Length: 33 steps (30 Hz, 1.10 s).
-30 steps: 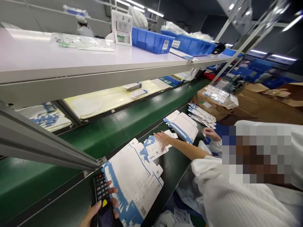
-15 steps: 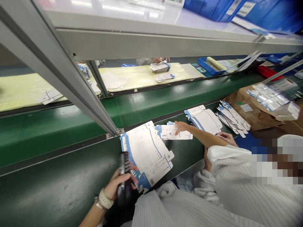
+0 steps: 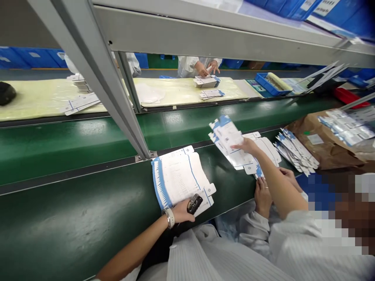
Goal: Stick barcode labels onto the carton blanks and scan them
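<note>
My left hand [image 3: 182, 211], with a pale watch at its wrist, is closed around a small black object [image 3: 194, 203] whose kind I cannot make out. It is over the lower edge of a stack of large flat white-and-blue carton blanks [image 3: 178, 175] on the dark green surface. My right hand [image 3: 247, 146] grips several smaller flat white-and-blue cartons [image 3: 227, 138] by their right side. They are fanned out and tilted, between the large stack and another pile of blanks [image 3: 268, 148] at the right.
Beside me at the right, a person's two hands [image 3: 263, 197] are near the second pile. More folded cartons [image 3: 295, 150] and brown paper [image 3: 328, 150] are farther right. A metal post [image 3: 117, 89] and shelf [image 3: 205, 39] stand in front. Across the green belt [image 3: 181, 121], another person handles cartons [image 3: 206, 81].
My left hand has moved right with the black object, over the large blanks. My right hand has raised the smaller cartons from beside the large stack and carried them right. The view has shifted.
</note>
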### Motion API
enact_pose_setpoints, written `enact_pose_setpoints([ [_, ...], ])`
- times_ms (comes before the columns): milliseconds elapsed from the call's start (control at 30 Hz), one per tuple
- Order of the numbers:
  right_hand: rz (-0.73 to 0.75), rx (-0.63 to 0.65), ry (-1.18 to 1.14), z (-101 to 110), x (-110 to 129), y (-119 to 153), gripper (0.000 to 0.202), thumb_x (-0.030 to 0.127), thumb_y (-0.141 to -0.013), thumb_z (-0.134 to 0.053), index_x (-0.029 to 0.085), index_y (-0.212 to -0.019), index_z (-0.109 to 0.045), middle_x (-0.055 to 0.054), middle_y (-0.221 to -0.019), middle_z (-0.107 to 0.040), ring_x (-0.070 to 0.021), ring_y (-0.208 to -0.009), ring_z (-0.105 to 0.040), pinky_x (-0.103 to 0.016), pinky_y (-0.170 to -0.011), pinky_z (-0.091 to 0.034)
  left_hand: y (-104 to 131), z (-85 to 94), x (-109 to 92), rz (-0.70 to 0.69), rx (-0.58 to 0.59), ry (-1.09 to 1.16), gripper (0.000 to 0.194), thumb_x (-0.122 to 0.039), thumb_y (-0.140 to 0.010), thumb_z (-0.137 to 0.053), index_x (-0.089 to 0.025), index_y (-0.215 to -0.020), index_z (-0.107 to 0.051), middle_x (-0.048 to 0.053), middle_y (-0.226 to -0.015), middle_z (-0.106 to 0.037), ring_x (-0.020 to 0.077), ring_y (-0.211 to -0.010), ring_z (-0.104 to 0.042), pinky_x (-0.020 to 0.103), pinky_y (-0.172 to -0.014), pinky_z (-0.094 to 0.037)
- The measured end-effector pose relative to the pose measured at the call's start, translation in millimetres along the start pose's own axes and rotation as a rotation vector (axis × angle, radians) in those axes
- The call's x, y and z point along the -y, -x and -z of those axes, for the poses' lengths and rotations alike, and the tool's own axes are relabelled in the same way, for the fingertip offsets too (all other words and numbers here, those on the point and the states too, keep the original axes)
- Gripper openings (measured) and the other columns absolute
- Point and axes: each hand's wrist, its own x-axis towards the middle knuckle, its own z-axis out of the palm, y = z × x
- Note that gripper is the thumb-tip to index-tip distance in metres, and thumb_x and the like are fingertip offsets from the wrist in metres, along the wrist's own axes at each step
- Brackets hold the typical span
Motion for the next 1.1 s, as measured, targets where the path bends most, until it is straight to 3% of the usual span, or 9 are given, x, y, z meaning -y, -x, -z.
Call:
enact_pose_setpoints([
  [133,0.026,-0.115,-0.446,5.6,29.4,62.0,0.051,0.040,-0.059,-0.073,0.017,-0.103,-0.063,-0.018,-0.107,-0.063,-0.0308,-0.088,-0.064,-0.042,-0.071,-0.052,-3.8,11.0,-4.6,-0.019,-0.037,-0.131,0.060,-0.031,-0.067,-0.067,-0.018,-0.121,-0.044,0.010,-0.119,-0.051,0.0251,-0.107,-0.049,0.044,-0.092,-0.039],
  [233,0.004,-0.182,-0.631,-18.4,55.6,119.2,0.052,0.037,-0.057,-0.076,0.016,-0.102,-0.063,-0.015,-0.108,-0.064,-0.0302,-0.091,-0.063,-0.042,-0.074,-0.053,-1.8,23.7,-10.7,-0.010,-0.068,-0.232,0.043,-0.036,-0.080,-0.055,-0.017,-0.117,-0.046,0.008,-0.113,-0.053,0.0209,-0.099,-0.053,0.044,-0.085,-0.044],
  [367,-0.004,-0.253,-0.890,-64.7,76.3,190.4,0.050,0.035,-0.057,-0.077,0.019,-0.102,-0.062,-0.009,-0.113,-0.063,-0.0279,-0.102,-0.060,-0.042,-0.085,-0.050,22.9,26.7,-10.3,-0.002,-0.067,-0.310,0.037,-0.037,-0.083,-0.052,-0.016,-0.113,-0.049,0.007,-0.108,-0.054,0.0185,-0.093,-0.055,0.040,-0.080,-0.047],
  [533,-0.276,-0.367,-1.088,-127.5,50.5,274.7,0.049,0.037,-0.060,-0.074,0.021,-0.104,-0.060,-0.006,-0.118,-0.060,-0.0268,-0.109,-0.056,-0.041,-0.091,-0.049,57.2,6.0,7.4,0.005,0.013,-0.272,0.035,-0.036,-0.083,-0.051,-0.015,-0.110,-0.050,0.007,-0.104,-0.056,0.0168,-0.089,-0.056,0.038,-0.077,-0.049],
  [667,-0.450,-0.290,-1.189,-174.3,26.3,321.2,0.046,0.041,-0.062,-0.071,0.023,-0.103,-0.059,-0.006,-0.115,-0.062,-0.0305,-0.108,-0.056,-0.050,-0.090,-0.048,66.7,-2.3,17.8,-0.020,0.014,-0.132,0.037,-0.035,-0.082,-0.053,-0.015,-0.113,-0.049,0.007,-0.107,-0.055,0.0183,-0.093,-0.055,0.041,-0.081,-0.047],
  [800,-0.385,-0.198,-1.258,-181.6,35.6,319.9,0.041,0.043,-0.069,-0.065,0.025,-0.105,-0.058,-0.005,-0.117,-0.061,-0.0301,-0.109,-0.055,-0.049,-0.092,-0.047,91.0,20.2,16.9,-0.059,-0.040,0.116,0.047,-0.030,-0.068,-0.067,-0.015,-0.110,-0.050,0.008,-0.104,-0.058,0.0202,-0.087,-0.057,0.039,-0.078,-0.047],
  [900,-0.285,-0.068,-1.269,-167.0,74.0,289.4,0.043,0.041,-0.069,-0.067,0.024,-0.107,-0.058,-0.006,-0.118,-0.060,-0.0303,-0.109,-0.055,-0.049,-0.093,-0.046,132.1,55.7,11.4,-0.096,-0.154,0.341,0.052,-0.032,-0.069,-0.062,-0.016,-0.115,-0.045,0.013,-0.116,-0.054,0.0235,-0.086,-0.059,0.038,-0.070,-0.049],
  [1000,-0.128,0.171,-1.226,-167.9,143.8,255.0,0.044,0.038,-0.068,-0.069,0.022,-0.107,-0.059,-0.007,-0.116,-0.062,-0.0289,-0.107,-0.057,-0.048,-0.094,-0.044,186.9,90.3,4.7,-0.186,-0.303,0.527,0.051,-0.036,-0.075,-0.050,-0.019,-0.122,-0.040,0.015,-0.132,-0.042,0.0293,-0.108,-0.052,0.043,-0.082,-0.046],
  [1100,0.098,0.331,-1.134,-201.3,237.7,246.8,0.042,0.036,-0.067,-0.071,0.022,-0.105,-0.061,-0.006,-0.113,-0.063,-0.0265,-0.106,-0.058,-0.045,-0.094,-0.044,248.5,117.2,0.4,-0.325,-0.466,0.598,0.061,-0.036,-0.067,-0.056,-0.021,-0.124,-0.041,0.011,-0.135,-0.040,0.0309,-0.122,-0.038,0.045,-0.095,-0.037],
])
